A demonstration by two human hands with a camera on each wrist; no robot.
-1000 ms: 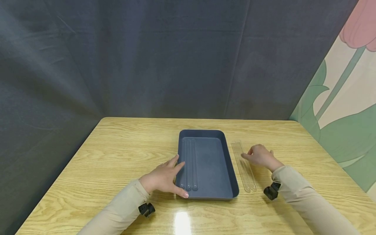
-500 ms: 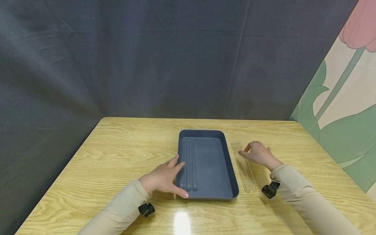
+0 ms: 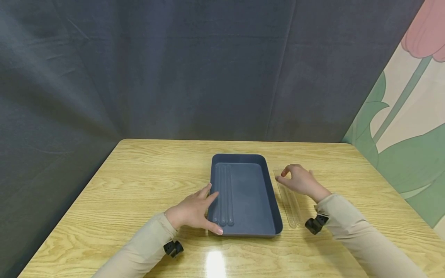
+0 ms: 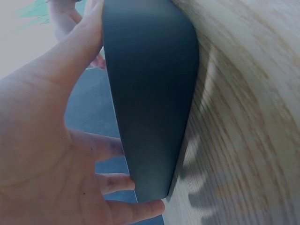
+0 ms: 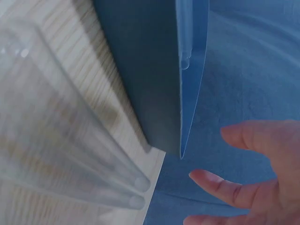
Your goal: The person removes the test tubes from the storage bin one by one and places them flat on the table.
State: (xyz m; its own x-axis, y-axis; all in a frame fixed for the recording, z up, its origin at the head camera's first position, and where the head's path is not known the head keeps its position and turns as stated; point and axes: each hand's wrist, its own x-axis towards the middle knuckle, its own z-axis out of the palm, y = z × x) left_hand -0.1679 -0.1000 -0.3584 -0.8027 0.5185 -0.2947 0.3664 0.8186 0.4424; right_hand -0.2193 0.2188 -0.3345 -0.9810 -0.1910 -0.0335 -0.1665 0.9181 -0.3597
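My left hand (image 3: 192,210) rests at the left rim of a dark blue tray (image 3: 253,197), fingers spread. In the left wrist view its fingertips are at the rim beside the tray's outer wall (image 4: 150,93). Clear test tubes (image 3: 224,193) lie lengthwise along the tray's left side, rounded ends toward me. More clear test tubes (image 3: 291,208) lie on the table right of the tray. My right hand (image 3: 301,181) hovers over their far ends. In the right wrist view, the thumb and fingertips (image 5: 206,180) stand apart with nothing between them, beyond the tubes (image 5: 93,145).
The wooden table (image 3: 149,170) extends around the tray on all sides. A dark cloth (image 3: 208,77) hangs behind it, and a wall painted with a flower (image 3: 417,88) is on the right. A black camera (image 3: 316,224) sits on each wrist.
My right hand has shifted left and slightly away from me, over the far ends of the table tubes. The left hand, the tray and the tubes stay where they were.
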